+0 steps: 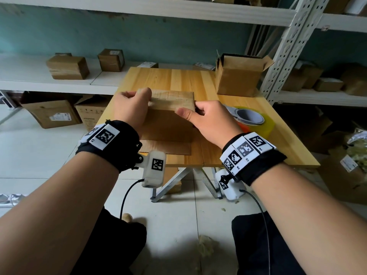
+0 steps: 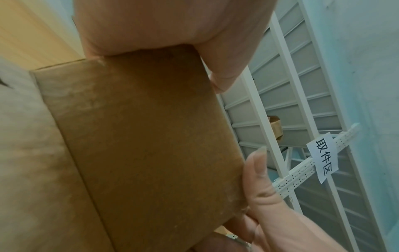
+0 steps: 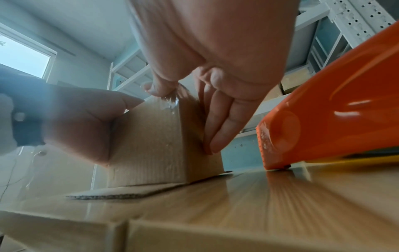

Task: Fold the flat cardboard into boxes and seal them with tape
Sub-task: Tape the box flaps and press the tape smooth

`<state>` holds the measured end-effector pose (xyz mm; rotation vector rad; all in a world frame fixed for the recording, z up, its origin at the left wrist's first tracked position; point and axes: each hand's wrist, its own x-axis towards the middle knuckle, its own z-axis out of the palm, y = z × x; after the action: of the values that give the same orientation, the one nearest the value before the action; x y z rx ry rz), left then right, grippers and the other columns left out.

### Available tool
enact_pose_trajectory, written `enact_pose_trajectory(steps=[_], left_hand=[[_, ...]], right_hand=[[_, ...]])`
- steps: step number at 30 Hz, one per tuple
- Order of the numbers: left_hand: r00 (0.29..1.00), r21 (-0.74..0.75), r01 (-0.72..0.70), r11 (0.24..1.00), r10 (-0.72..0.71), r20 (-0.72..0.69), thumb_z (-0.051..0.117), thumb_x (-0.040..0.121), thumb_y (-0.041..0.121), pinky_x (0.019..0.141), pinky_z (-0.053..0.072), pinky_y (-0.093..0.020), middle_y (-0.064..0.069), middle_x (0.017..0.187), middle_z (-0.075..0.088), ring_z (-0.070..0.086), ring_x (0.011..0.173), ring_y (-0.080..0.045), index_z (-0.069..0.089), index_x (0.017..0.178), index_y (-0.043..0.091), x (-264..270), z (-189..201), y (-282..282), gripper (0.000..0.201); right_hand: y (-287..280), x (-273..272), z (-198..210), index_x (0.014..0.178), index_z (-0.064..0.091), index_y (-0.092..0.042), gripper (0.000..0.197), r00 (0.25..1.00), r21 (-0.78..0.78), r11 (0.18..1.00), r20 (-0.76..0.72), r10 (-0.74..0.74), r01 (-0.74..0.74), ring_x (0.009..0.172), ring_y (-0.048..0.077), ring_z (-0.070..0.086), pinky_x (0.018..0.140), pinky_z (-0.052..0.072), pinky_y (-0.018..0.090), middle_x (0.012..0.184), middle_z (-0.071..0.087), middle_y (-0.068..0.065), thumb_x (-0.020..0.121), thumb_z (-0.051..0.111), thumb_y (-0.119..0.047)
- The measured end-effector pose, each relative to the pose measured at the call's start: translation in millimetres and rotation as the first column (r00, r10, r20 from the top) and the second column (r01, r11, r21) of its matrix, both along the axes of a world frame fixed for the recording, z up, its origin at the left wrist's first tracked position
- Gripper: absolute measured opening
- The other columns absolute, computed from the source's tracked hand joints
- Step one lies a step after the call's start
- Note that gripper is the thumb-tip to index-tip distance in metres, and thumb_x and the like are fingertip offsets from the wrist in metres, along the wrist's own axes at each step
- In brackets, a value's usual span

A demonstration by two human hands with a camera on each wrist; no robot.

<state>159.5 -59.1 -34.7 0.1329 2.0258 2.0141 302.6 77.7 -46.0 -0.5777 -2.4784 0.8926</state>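
White metal shelving [image 1: 294,36] with small parcels lines the teal wall behind a wooden folding table [image 1: 178,78] where we work. On it, far right, stands an open carton [image 1: 236,76], likely parked out of the way. At the table's centre stands the box [image 1: 168,116] we are building, upright on its loose bottom flaps, top flaps folded shut with the seam facing up, probably so tape can run along it. Our left hand [image 1: 131,108] grips the box's top left corner, fingers curled over the far edge, thumb on the near face, seemingly steadying it. Our right hand [image 1: 208,118] holds the top right corner, thumb pressing on the top edge and fingers laid straight down the right side; the right wrist view shows shiny tape [image 3: 170,104] under the thumb, so we judge it's rubbing the tape end down. Just right of the box lies the orange tape dispenser [image 1: 252,120] with its yellowish roll, within reach. Hidden: the box's far side, how far the tape runs, and whether the bottom is sealed
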Motion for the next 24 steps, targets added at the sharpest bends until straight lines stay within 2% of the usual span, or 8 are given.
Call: enact_pose_trajectory(steps=[3, 7, 11, 13, 17, 20, 22, 24], left_hand=[[1.0, 0.027, 0.0, 1.0, -0.001, 0.029, 0.068, 0.078, 0.033, 0.095, 0.058, -0.052, -0.006, 0.103, 0.064, 0.068, 0.108, -0.032, 0.059, 0.095, 0.027, 3.0, 3.6, 0.8, 0.02], [0.986, 0.117, -0.008, 0.993, -0.012, 0.166, 0.062, 0.07, 0.044, 0.095, 0.054, -0.05, -0.008, 0.108, 0.066, 0.068, 0.11, -0.035, 0.063, 0.106, 0.024, 0.1, 9.0, -3.3, 0.042], [0.976, 0.173, -0.005, 0.985, -0.033, 0.214, 0.06, 0.085, 0.047, 0.064, 0.059, -0.033, -0.006, 0.101, 0.068, 0.07, 0.087, -0.025, 0.06, 0.116, 0.019, -5.9, 10.5, -6.6, 0.042], [0.981, 0.125, -0.044, 0.991, 0.019, 0.195, 0.058, 0.092, 0.04, 0.06, 0.052, -0.027, -0.003, 0.099, 0.064, 0.064, 0.082, -0.019, 0.057, 0.123, 0.016, -8.5, 9.0, -6.3, 0.039], [0.99, 0.022, -0.042, 0.999, 0.038, 0.133, 0.061, 0.09, 0.038, 0.071, 0.045, -0.032, -0.002, 0.096, 0.06, 0.059, 0.081, -0.019, 0.064, 0.119, 0.016, -10.4, 6.3, -7.9, 0.037], [0.997, -0.033, -0.014, 0.999, 0.016, 0.069, 0.059, 0.093, 0.034, 0.064, 0.043, -0.028, 0.001, 0.082, 0.059, 0.057, 0.07, -0.017, 0.064, 0.092, 0.021, -4.5, 6.2, -5.1, 0.014], [1.0, -0.049, 0.024, 0.999, -0.023, 0.012, 0.059, 0.088, 0.036, 0.067, 0.052, -0.029, -0.001, 0.082, 0.063, 0.062, 0.072, -0.021, 0.065, 0.086, 0.021, -0.2, 5.5, -2.4, 0.016], [0.999, -0.067, 0.047, 0.997, -0.048, -0.014, 0.059, 0.079, 0.042, 0.084, 0.06, -0.042, -0.005, 0.089, 0.066, 0.066, 0.084, -0.025, 0.068, 0.089, 0.021, 1.7, 3.8, -1.8, 0.025]], right_hand=[[3.2, -1.4, -1.0, 0.12, 0.074, -0.031, 0.071, 1.0, 0.008, 1.0, 0.014, 0.019, -0.02, 0.082, 0.032, 0.072, 0.075, 0.061, 0.053, 0.091, 0.078, 0.004, 0.082, 0.052, -0.087], [4.0, -2.4, -2.9, 0.14, 0.065, -0.026, 0.091, 1.0, -0.001, 1.0, 0.01, -0.027, 0.027, 0.095, 0.016, 0.073, 0.079, 0.062, 0.037, 0.122, 0.076, -0.002, 0.078, 0.05, -0.091], [5.2, -3.4, -1.9, 0.096, 0.071, -0.014, 0.064, 0.991, 0.004, 0.992, -0.049, -0.124, 0.124, 0.064, 0.015, 0.06, 0.056, 0.044, 0.031, 0.073, 0.067, -0.003, 0.088, 0.059, -0.077], [5.6, -4.1, -1.5, 0.099, 0.067, -0.02, 0.055, 0.984, -0.008, 0.986, -0.057, -0.166, 0.166, 0.059, 0.012, 0.054, 0.054, 0.04, 0.028, 0.068, 0.06, -0.005, 0.09, 0.061, -0.073], [7.7, -10.2, -0.7, 0.137, 0.058, -0.019, 0.058, 0.984, -0.06, 0.984, -0.053, -0.172, 0.169, 0.092, 0.015, 0.07, 0.077, 0.059, 0.037, 0.102, 0.071, -0.002, 0.1, 0.056, -0.063], [5.0, -15.1, -1.7, 0.165, 0.021, -0.022, 0.082, 0.988, -0.164, 0.976, -0.032, -0.151, 0.144, 0.129, 0.028, 0.06, 0.109, 0.051, 0.047, 0.119, 0.057, -0.002, 0.101, 0.052, -0.063], [1.2, -17.9, -2.1, 0.167, 0.013, -0.023, 0.082, 0.992, -0.19, 0.976, -0.038, -0.116, 0.107, 0.132, 0.028, 0.057, 0.111, 0.047, 0.043, 0.114, 0.055, -0.002, 0.103, 0.05, -0.059], [-2.5, -18.1, -0.1, 0.163, 0.026, -0.023, 0.068, 0.994, -0.2, 0.975, -0.048, -0.103, 0.091, 0.127, 0.023, 0.059, 0.105, 0.05, 0.039, 0.119, 0.062, -0.002, 0.107, 0.047, -0.053]])
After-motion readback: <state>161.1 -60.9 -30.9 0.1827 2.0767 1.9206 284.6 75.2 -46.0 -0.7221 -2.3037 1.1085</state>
